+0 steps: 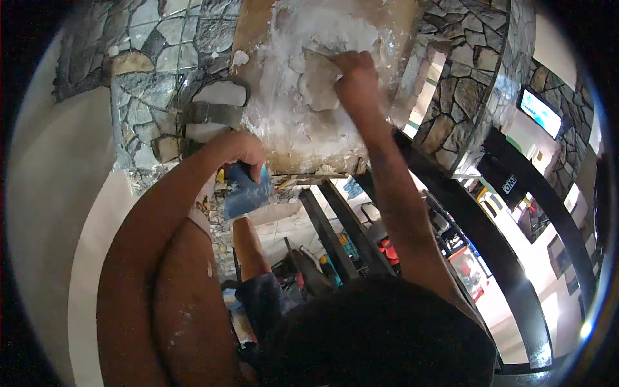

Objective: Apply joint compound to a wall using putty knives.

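Note:
My left hand (245, 150) is closed on a putty knife with a wide blue-grey blade (247, 192), held just below the near edge of a board. White powder and wet plaster smear this wooden board (256, 32). Over its upper part, my right hand (356, 77) is closed at the right edge of a pale lump of plaster (319, 84). A thin greyish edge sticks out left of the right fingers; I cannot make out what they hold. Next to the left wrist, pale blocks or pieces (220, 93) lie against the board's left side.
Irregular stone cladding (174, 58) surrounds the board. Black beams (477, 219) run down the right, with gaps showing a lower level. A bare leg in dark shorts (264, 298) and a large dark rounded shape (380, 335) fill the lower middle. A lit screen (540, 113) hangs far right.

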`<state>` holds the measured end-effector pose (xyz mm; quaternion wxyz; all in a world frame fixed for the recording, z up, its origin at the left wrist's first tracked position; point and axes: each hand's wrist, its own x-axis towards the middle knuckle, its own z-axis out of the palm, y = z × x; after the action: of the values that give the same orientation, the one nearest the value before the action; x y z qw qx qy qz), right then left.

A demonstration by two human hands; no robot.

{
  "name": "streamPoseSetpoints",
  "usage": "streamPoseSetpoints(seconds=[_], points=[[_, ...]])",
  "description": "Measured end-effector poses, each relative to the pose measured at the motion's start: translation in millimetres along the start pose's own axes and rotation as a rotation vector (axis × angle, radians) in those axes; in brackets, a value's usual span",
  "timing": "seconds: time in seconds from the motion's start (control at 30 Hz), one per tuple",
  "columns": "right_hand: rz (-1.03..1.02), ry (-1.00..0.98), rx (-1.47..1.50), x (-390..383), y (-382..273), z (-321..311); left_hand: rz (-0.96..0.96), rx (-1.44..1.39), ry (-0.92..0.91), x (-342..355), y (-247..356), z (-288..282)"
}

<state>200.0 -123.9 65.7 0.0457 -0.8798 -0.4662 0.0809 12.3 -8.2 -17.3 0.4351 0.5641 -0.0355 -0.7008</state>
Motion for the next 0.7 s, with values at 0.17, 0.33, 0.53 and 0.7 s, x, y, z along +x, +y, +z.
streamPoseSetpoints(seconds=[0.17,0.33,0.53,0.7], points=[[-0.078,-0.110,0.164,-23,-15,19,0.069,0.008,-0.011,26,-47,12],[0.032,0.009,0.055,-19,-8,13,-0.050,0.057,-0.023,26,-23,9],[-0.076,-0.198,0.041,-10,3,0,-0.035,0.053,-0.023,10,-21,8],[0.010,-0.131,0.009,3,1,-8,-0.094,-0.100,-0.051,-13,-2,3]])
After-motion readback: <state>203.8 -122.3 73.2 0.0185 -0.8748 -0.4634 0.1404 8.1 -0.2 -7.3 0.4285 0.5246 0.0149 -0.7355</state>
